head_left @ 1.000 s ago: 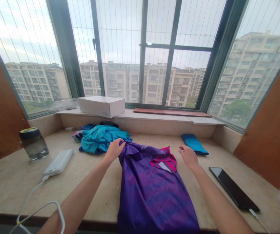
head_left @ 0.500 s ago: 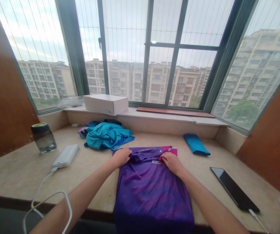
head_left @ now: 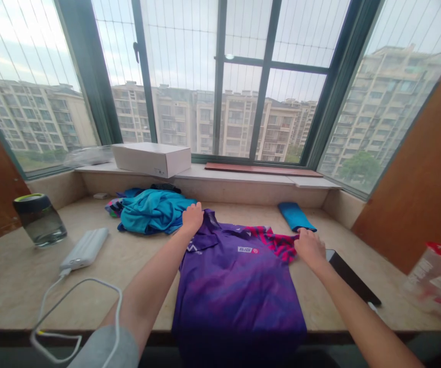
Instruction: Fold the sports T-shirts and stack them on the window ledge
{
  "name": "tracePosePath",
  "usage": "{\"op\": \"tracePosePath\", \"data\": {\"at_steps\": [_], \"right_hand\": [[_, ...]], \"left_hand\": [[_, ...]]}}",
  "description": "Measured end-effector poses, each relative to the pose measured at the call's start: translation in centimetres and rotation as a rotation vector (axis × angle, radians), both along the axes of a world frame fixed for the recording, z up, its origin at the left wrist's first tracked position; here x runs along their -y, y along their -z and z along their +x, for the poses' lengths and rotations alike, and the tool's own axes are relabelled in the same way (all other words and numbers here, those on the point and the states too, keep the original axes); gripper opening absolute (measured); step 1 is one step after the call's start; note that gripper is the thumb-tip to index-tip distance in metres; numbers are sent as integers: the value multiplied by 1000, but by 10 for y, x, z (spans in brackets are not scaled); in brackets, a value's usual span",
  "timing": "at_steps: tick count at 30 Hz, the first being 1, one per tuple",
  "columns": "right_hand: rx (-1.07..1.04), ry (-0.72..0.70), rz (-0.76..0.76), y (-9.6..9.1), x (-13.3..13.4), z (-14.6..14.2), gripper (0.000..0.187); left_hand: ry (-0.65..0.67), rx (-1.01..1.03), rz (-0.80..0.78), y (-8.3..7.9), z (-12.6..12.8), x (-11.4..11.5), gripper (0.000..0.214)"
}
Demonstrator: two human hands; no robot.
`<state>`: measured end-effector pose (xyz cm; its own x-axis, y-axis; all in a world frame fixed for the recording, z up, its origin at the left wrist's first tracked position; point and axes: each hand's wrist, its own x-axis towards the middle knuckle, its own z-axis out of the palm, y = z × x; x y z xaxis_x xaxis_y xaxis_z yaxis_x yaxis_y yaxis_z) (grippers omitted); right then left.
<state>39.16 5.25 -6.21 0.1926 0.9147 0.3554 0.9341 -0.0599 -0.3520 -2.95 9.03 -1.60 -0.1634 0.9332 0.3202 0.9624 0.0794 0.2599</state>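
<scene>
A purple short-sleeved shirt (head_left: 239, 291) with a printed chest logo lies spread over the counter, its lower part hanging over the front edge. My left hand (head_left: 193, 217) is closed on the cloth beside the collar, near the folded-over left sleeve; the fingertips are partly hidden. With my right hand (head_left: 310, 249) I grip the end of the pink-and-dark patterned right sleeve (head_left: 282, 245), drawn out to the side. Just behind my left hand is a heap of teal clothing (head_left: 151, 210). Beyond my right hand lies a folded blue cloth (head_left: 296, 216).
A phone (head_left: 353, 278) lies right of the shirt, by a clear plastic tub (head_left: 437, 278). On the left stand a water bottle (head_left: 40, 220) and a white power bank (head_left: 85, 249) with a looping cable (head_left: 78, 283). A white box (head_left: 149, 158) rests on the window ledge.
My right hand has moved right, pulling the patterned sleeve out from the shirt. My left hand has risen toward the teal heap. The collar and chest logo are now uncovered. The view has shifted right.
</scene>
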Motion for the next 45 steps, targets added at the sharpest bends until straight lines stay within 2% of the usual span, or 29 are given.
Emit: {"op": "tracePosePath", "data": {"at_steps": [3, 6, 9, 12, 14, 18, 20, 22, 25, 27, 30, 33, 39, 42, 45], "right_hand": [[186, -303, 61, 3, 4, -27, 49], [239, -531, -6, 4, -5, -63, 52], [216, -633, -117, 2, -25, -90, 51], [185, -664, -158, -6, -52, -101, 23], [162, -608, -156, -16, -74, -102, 21], [121, -368, -107, -39, -113, -100, 38], [117, -293, -99, -40, -120, -103, 40], [121, -316, -118, -30, -115, -111, 41], [133, -465, -209, 0, -95, -127, 44], [138, -526, -278, 21, -85, -133, 56], [155, -489, -365, 38, -89, -132, 75], [171, -440, -405, 40, -114, -125, 77], [180, -431, -388, 44, -161, -118, 76], [189, -419, -385, 46, -173, -117, 76], [193, -416, -385, 40, -179, -114, 74]], "left_hand": [[129, -78, 11, 8, 12, 16, 42], [320, -135, -55, 20, 15, 41, 33], [447, -168, -168, 34, 11, 65, 30], [478, -176, -221, 45, 1, 79, 49], [471, -159, -246, 50, -6, 77, 63], [456, -108, -273, 54, -15, 51, 71], [451, -98, -264, 56, -16, 35, 68], [445, -93, -266, 60, -17, 21, 67], [442, -83, -282, 66, -17, 7, 72], [446, -89, -289, 68, -16, -3, 76], [450, -109, -293, 69, -14, -24, 78], [453, -114, -291, 69, -12, -53, 76], [454, -119, -237, 75, -7, -107, 72], [450, -124, -151, 72, -3, -119, 70], [452, -130, -35, 63, 0, -111, 62]]}}
